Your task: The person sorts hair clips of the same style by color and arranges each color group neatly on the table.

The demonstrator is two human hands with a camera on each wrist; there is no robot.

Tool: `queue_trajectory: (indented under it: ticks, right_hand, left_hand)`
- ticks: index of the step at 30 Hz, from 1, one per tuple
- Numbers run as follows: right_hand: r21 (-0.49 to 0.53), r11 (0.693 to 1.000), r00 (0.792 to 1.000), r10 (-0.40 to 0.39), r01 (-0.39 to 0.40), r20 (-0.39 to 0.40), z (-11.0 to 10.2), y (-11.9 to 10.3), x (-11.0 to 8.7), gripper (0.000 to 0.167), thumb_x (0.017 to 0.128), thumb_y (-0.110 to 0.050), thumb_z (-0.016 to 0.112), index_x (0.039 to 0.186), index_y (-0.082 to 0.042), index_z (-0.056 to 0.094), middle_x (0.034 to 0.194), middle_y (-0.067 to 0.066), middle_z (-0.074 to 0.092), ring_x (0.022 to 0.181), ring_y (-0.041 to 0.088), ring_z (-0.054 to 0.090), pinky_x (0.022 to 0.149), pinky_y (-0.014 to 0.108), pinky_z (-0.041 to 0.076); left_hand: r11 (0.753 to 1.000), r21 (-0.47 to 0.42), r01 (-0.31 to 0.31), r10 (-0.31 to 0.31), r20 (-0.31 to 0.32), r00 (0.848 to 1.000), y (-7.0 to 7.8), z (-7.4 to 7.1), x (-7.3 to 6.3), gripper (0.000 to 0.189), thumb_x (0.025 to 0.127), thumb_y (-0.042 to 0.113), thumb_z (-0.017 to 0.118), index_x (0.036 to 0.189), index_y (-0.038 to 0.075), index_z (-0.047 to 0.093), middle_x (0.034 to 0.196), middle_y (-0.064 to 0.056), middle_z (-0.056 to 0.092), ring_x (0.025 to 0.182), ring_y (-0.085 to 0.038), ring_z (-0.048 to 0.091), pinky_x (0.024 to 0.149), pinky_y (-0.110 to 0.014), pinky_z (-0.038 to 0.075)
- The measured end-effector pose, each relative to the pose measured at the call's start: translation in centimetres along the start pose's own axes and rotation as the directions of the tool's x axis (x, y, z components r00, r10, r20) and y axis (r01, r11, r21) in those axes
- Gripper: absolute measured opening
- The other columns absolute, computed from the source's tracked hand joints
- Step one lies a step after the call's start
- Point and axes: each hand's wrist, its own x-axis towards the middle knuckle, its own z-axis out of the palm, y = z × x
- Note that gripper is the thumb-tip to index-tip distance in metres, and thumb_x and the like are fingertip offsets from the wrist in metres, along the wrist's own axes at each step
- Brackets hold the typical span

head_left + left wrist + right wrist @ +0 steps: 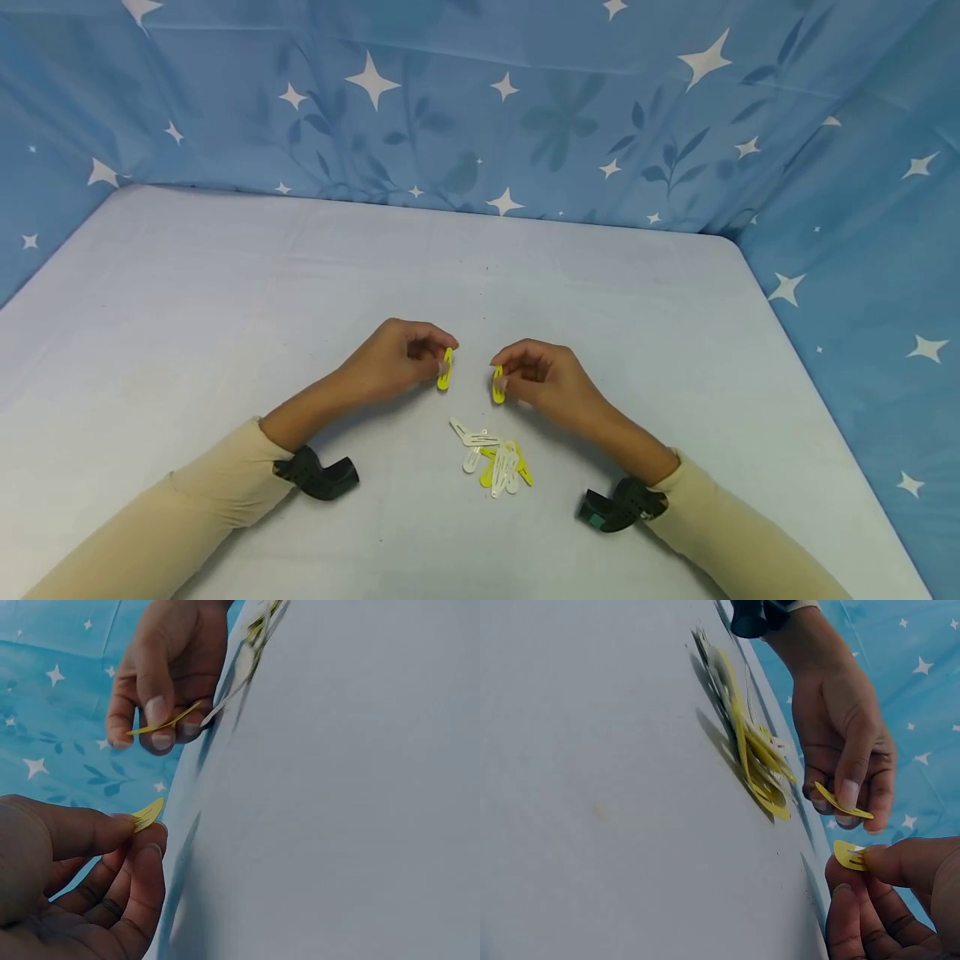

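Note:
My left hand [400, 360] pinches a yellow snap hair clip [445, 372] between thumb and fingers, above the table. Across a small gap, my right hand [549, 379] pinches a second yellow hair clip [498, 388] in the same way. Both clips stand roughly upright in the head view, apart from each other. Nearer to me lies a loose pile of white and yellow hair clips [501, 468], several overlapping. In the right wrist view the pile [742, 739] shows side-on, beyond the hands.
A white cloth covers the table [225, 283]. Blue curtains with white stars [450, 108] hang behind it and at its sides. A dark wrist camera [318, 473] sits on the left sleeve cuff, another dark camera [618, 505] on the right.

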Motion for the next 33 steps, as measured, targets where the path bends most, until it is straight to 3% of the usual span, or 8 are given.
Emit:
queue_trajectory:
  ticks: [6, 14, 22, 30, 33]
  right_hand:
    - [-0.023, 1.000, 1.000, -0.005, 0.004, -0.027, -0.5, 0.2, 0.8, 0.021, 0.086, 0.004, 0.068, 0.106, 0.000, 0.069, 0.088, 0.009, 0.068, 0.072, 0.022, 0.063, 0.062, 0.025, 0.051]
    - [-0.062, 0.998, 0.996, -0.034, 0.029, -0.084, -1.6, 0.4, 2.2, 0.021, 0.085, 0.004, 0.068, 0.106, 0.001, 0.069, 0.086, 0.011, 0.067, 0.067, 0.023, 0.060, 0.058, 0.025, 0.048]
    - [-0.115, 0.993, 0.991, -0.037, 0.022, -0.126, -2.5, -0.2, 3.9, 0.024, 0.085, 0.007, 0.066, 0.109, 0.003, 0.068, 0.091, 0.011, 0.067, 0.071, 0.025, 0.062, 0.061, 0.028, 0.051]
    - [-0.074, 0.997, 0.983, -0.048, 0.035, -0.178, -3.6, -0.5, 6.8, 0.026, 0.089, 0.007, 0.063, 0.115, 0.009, 0.062, 0.096, 0.020, 0.063, 0.081, 0.039, 0.065, 0.073, 0.045, 0.054]
    - [-0.076, 0.996, 0.980, -0.052, 0.038, -0.194, -4.0, -0.6, 7.5, 0.025, 0.090, 0.004, 0.064, 0.114, 0.009, 0.063, 0.096, 0.018, 0.063, 0.082, 0.040, 0.064, 0.073, 0.044, 0.054]
  left_hand:
    - [0.999, -0.044, -0.002, 0.001, -0.004, 1.000, 0.2, -0.7, 1.9, 0.029, 0.084, -0.006, 0.064, 0.111, -0.001, 0.070, 0.089, -0.007, 0.064, 0.081, -0.021, 0.060, 0.072, -0.030, 0.051]
    - [0.969, -0.222, 0.110, -0.111, 0.007, 0.994, 0.6, -1.8, 3.8, 0.033, 0.085, -0.001, 0.068, 0.118, -0.002, 0.066, 0.095, -0.013, 0.062, 0.084, -0.026, 0.063, 0.075, -0.035, 0.055]
    - [0.958, -0.240, 0.156, -0.161, -0.001, 0.987, 0.5, -1.7, 5.1, 0.034, 0.087, 0.005, 0.070, 0.120, 0.000, 0.065, 0.095, -0.014, 0.061, 0.081, -0.028, 0.066, 0.074, -0.037, 0.055]
    - [0.966, -0.225, 0.125, -0.147, -0.083, 0.986, -0.4, -2.9, 7.2, 0.035, 0.087, 0.000, 0.065, 0.122, -0.002, 0.062, 0.097, -0.013, 0.062, 0.082, -0.025, 0.067, 0.073, -0.036, 0.053]
    - [0.971, -0.211, 0.112, -0.138, -0.115, 0.984, -0.7, -3.4, 7.7, 0.036, 0.087, -0.003, 0.061, 0.123, -0.003, 0.062, 0.097, -0.014, 0.062, 0.082, -0.025, 0.067, 0.072, -0.036, 0.052]
